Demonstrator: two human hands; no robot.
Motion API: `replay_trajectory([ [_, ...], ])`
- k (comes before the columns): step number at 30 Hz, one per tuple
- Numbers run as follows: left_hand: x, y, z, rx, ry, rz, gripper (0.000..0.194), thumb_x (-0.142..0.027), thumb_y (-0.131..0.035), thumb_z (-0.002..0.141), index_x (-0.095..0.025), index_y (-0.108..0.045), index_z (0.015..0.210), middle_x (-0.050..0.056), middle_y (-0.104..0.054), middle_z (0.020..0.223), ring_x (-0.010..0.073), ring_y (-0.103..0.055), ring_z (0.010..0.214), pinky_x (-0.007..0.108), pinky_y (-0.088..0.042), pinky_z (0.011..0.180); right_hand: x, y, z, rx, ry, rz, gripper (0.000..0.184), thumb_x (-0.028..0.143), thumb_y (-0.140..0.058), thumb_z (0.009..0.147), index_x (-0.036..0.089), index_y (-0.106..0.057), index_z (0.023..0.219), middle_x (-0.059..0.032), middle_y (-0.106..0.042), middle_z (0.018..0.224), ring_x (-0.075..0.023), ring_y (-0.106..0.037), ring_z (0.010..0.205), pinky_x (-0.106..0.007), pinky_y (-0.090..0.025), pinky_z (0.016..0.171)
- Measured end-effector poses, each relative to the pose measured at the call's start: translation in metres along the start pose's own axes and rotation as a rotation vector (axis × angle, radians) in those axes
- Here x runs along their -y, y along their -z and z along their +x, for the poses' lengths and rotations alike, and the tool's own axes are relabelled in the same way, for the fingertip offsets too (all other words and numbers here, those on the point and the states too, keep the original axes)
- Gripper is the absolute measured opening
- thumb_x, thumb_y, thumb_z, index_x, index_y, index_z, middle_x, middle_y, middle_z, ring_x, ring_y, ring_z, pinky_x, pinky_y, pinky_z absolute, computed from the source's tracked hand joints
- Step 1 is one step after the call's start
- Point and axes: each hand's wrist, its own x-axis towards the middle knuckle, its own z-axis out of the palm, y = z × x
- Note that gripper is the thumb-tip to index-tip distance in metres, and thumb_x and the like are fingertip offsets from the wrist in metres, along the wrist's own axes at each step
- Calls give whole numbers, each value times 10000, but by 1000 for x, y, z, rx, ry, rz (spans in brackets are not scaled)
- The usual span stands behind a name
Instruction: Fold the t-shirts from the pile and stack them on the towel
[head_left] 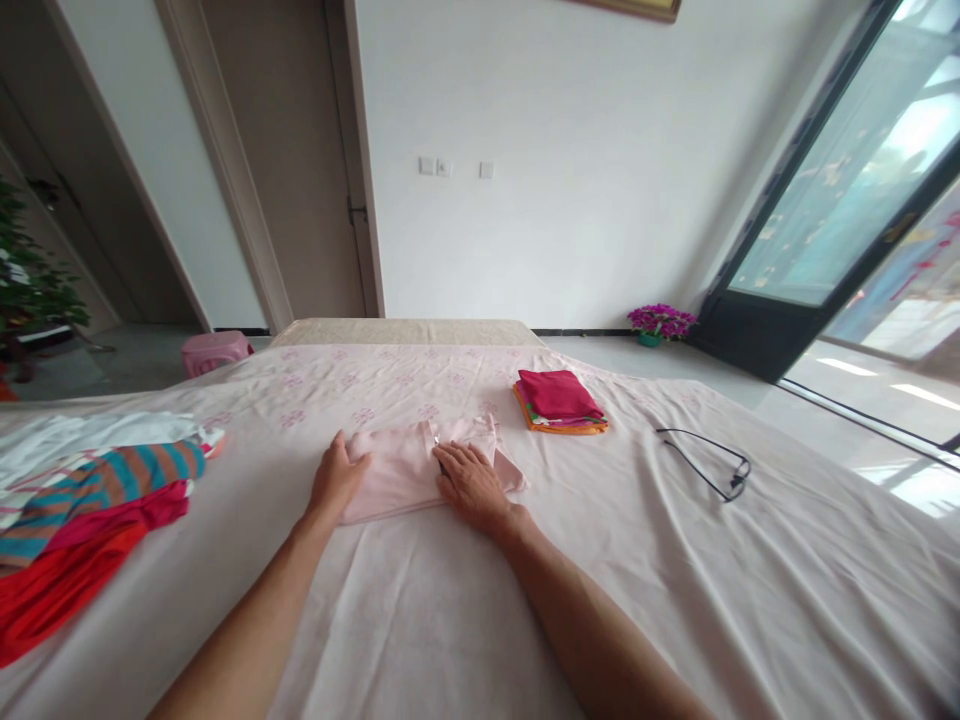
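Here's the pink garment (397, 468), folded into a flat strip in the middle of the pale sheet (405, 620), and both hands are on it! The left hand (339, 480) sits at its left end, thumb over the edge; whether the fingers pinch the cloth, I can't tell. The right hand (472, 487) lies palm down near the other end, gripping nothing visible. Just beyond, to the right, sits the folded stack (561, 396), red on top; glasses (735, 480) rest farther right, the loose clothes (112, 490) well left.
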Motion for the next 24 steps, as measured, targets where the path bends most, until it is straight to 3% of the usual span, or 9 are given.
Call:
replay_trajectory([
  [4, -1, 17, -6, 191, 138, -268, 545, -396, -702, 704, -130, -611, 1172, 135, -736, 1085, 297, -680, 1064, 356, -530, 854, -1, 0, -1, -3, 3, 25, 442, 271, -472, 969, 218, -481, 1408, -93, -548, 1423, -211, -423, 1367, -441, -231, 1181],
  [8, -8, 25, -19, 341, 188, -481, 407, -346, -736, 660, -116, -669, 989, 86, -762, 858, 227, -719, 794, 281, -534, 675, -1, 3, -2, -30, -16, 46, 456, 274, -478, 969, 213, -469, 1420, -101, -520, 1451, -216, -425, 1368, -443, -261, 1173],
  [15, -6, 38, -24, 317, 285, -677, 430, -282, -746, 602, -147, -657, 1000, 27, -736, 729, 196, -694, 669, 263, -504, 588, 8, 11, 6, -21, -48, 15, 522, 327, -406, 1004, 167, -367, 1499, -137, -424, 1530, -235, -404, 1392, -442, -296, 1166],
  [19, -6, 67, -20, 289, 251, -689, 468, -294, -759, 587, -146, -659, 1020, 17, -732, 708, 187, -687, 639, 249, -495, 572, 33, 0, 23, 62, 29, -5, 546, 366, -405, 1006, 163, -344, 1509, -141, -385, 1554, -266, -359, 1423, -481, -292, 1166],
  [24, -20, 105, -19, 264, 208, -670, 571, -284, -788, 561, -150, -655, 1100, 30, -748, 757, 206, -703, 669, 262, -513, 585, 66, -25, 42, 126, 119, 3, 484, 386, -478, 980, 190, -456, 1422, -114, -464, 1502, -265, -407, 1391, -494, -282, 1170],
])
